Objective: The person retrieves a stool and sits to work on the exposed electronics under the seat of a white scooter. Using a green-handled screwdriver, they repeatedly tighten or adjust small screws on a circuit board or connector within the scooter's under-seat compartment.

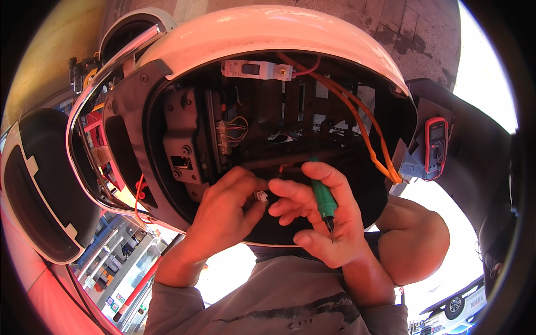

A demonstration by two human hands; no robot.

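Note:
My left hand has its thumb and fingers closed on a small whitish plug connector at the near side of an open scooter body. Resting across my right hand is a green-handled tool with a black collar and a thin metal tip pointing back toward me. The fingers of that hand are loosely curled, close to the connector but apart from it. Beyond my left hand, a whitish connector block with thin wires sits inside the dark cavity. A short red-tipped piece shows between my hands.
A white circuit breaker lies along the cavity's far rim. Thick orange cables loop down the right side. A red multimeter rests at the right. The opened seat is at the left, and a bare knee is near right.

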